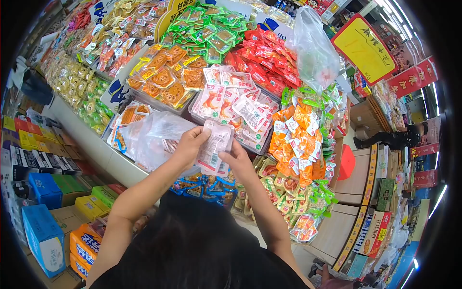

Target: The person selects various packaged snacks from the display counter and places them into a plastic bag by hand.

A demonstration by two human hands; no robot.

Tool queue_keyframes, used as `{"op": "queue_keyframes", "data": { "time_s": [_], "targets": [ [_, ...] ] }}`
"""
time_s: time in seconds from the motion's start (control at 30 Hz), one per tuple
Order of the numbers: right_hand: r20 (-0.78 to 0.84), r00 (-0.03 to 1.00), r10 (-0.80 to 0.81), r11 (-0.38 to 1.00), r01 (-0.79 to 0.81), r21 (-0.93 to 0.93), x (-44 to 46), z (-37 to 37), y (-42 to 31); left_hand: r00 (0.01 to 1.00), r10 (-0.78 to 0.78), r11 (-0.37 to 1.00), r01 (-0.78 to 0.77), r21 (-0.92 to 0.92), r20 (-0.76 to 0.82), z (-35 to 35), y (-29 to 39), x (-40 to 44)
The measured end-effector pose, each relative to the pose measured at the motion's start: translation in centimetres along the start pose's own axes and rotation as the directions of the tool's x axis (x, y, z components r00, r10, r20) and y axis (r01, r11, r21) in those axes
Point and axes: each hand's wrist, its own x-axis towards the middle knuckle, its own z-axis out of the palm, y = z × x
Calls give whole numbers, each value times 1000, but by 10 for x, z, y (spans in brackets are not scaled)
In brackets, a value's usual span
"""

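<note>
Several flat pink-and-white snack packets (215,142) are held together in a small stack, printed side up. My left hand (191,143) pinches their left edge, thumb on top. At their right edge my right hand (237,160) is closed on them, its thumb lying across the front. Just behind the stack, a bin of similar pink-and-white packets (236,103) is heaped full. Left of my left hand, a translucent plastic bag (156,135) rests over the bins, with some packets showing through it. Blue-wrapped snacks (204,189) lie below my hands.
Orange-and-yellow packets (166,72), green packets (211,29) and red packets (267,58) fill bins farther back. Orange snacks (296,139) are piled on the right. A clear bag (315,48) hangs near a yellow price sign (364,48). Cartons (44,238) stand at the lower left.
</note>
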Motion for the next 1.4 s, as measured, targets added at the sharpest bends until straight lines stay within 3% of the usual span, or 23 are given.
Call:
{"op": "queue_keyframes", "data": {
  "time_s": [0.17, 0.23, 0.3, 0.37, 0.4, 0.43, 0.5, 0.57, 0.6, 0.67, 0.7, 0.77, 0.8, 0.83, 0.9, 0.97, 1.17, 1.23, 1.3, 1.37, 1.4],
  "targets": [
    [-138, 982, 132, 989, -121, 80, 5, -9, 4, 999, -42, 988, 39, -149, -15, 5, -18, 16],
    [-225, 955, 191, 965, -140, 224, 9, -13, 7, 999, -35, 979, 30, -203, -20, 13, -22, 20],
    [-263, 950, 167, 970, -111, 216, 14, -24, 5, 1000, -9, 983, 13, -184, 22, 22, -14, 19],
    [-318, 925, 208, 957, -126, 261, 21, -37, -3, 1000, 20, 999, -20, -47, 8, 29, -8, 18],
    [-375, 915, 151, 968, -59, 245, 25, -34, -16, 999, 45, 998, -45, 47, 20, 24, -10, 22],
    [-374, 915, 151, 968, -61, 243, 30, -41, -21, 999, 45, 998, -46, 45, 18, 20, -13, 22],
    [-562, 827, 0, 996, 51, 75, 45, -62, -30, 1000, 28, 995, -27, 99, -3, 21, -6, 15],
    [-591, 793, -149, 984, 62, -165, 59, -94, -37, 1000, -1, 996, -1, 92, 17, 13, -6, 10],
    [-587, 796, -149, 984, 61, -167, 65, -103, -45, 999, -31, 993, 27, 112, 28, 9, -7, 8],
    [-451, 697, -557, 728, 147, -670, 77, -112, -57, 998, -61, 990, 56, 128, 34, 3, -9, 3],
    [-450, 700, -555, 728, 146, -670, 85, -109, -59, 996, -77, 990, 72, 120, 39, 0, -10, -1],
    [-134, 611, -780, 325, 212, -922, 98, -101, -61, 994, -97, 990, 91, 110, 44, -4, -14, -7],
    [-37, 735, -677, 191, 126, -974, 100, -98, -65, 994, -105, 988, 99, 118, 43, -6, -16, -10],
    [-37, 736, -677, 190, 126, -974, 100, -99, -60, 993, -112, 986, 106, 125, 42, -8, -18, -12],
    [33, 821, -570, 49, 74, -996, 102, -97, -46, 992, -115, 986, 109, 127, 47, -11, -16, -19],
    [-24, 863, -505, 111, 37, -993, 101, -99, -42, 992, -120, 985, 113, 127, 44, -17, -15, -27],
    [15, 770, -638, 129, 127, -983, 84, -88, -37, 988, -151, 973, 145, 177, 16, -50, -17, -49],
    [-186, 871, -454, 548, 109, -830, 76, -76, -26, 999, -48, 958, 43, 283, 9, -63, -19, -51],
    [-177, 916, -361, 581, 72, -811, 65, -53, -18, 997, -41, 926, 61, 373, -61, -69, -9, -59],
    [-33, 992, -125, 572, 45, -819, 54, -25, -14, 979, 187, 859, -120, 498, -86, -70, 6, -67],
    [-25, 993, -118, 578, 48, -815, 50, -12, -10, 964, 246, 820, -150, 552, -104, -67, 18, -72]
  ]
}}
